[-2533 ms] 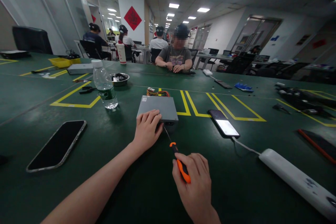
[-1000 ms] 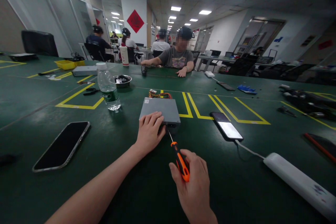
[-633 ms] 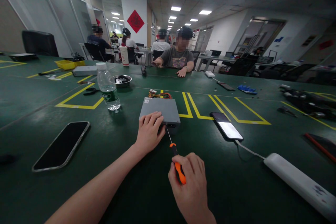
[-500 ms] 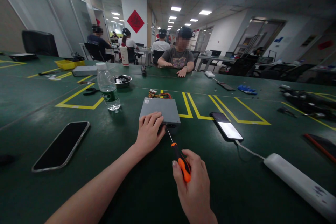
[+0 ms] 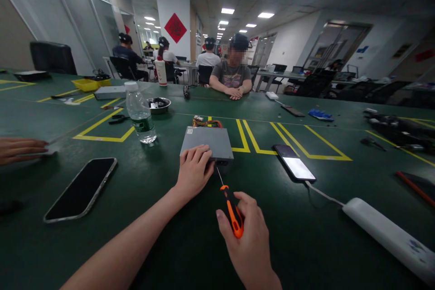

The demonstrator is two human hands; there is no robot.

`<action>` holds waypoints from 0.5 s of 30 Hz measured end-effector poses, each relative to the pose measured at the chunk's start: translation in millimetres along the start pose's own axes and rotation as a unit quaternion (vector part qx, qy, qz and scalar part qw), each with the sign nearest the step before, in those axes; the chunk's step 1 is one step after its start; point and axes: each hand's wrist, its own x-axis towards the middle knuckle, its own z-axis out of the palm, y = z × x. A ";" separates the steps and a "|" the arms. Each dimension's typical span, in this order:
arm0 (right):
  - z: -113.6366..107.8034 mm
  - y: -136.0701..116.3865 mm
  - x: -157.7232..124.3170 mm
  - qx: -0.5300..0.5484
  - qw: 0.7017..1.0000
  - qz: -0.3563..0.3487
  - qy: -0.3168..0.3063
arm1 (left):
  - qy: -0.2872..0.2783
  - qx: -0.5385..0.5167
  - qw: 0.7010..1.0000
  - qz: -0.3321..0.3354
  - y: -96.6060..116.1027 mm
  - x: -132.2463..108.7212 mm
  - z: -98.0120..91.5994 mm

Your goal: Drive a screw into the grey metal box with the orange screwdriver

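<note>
The left hand is clamped over the near edge of a metal box, probably to steady it. Apart from it, the right hand has thumb and forefinger spread around a screwdriver, perhaps leaving the handle room to turn; its tip meets the box's front beside the left thumb. Wires lie beyond the hands, seemingly out of their way.

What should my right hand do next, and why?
Maybe your right hand should close around the screwdriver, ready to turn it. That hand looks loosely open, the screwdriver points at the grey box's near side, and your left hand rests on the box.
</note>
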 end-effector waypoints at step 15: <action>-0.6 -1.9 1.5 -0.016 1.000 0.004 -0.002 | 0.001 -0.011 1.000 -0.004 0.6 0.2 -1.1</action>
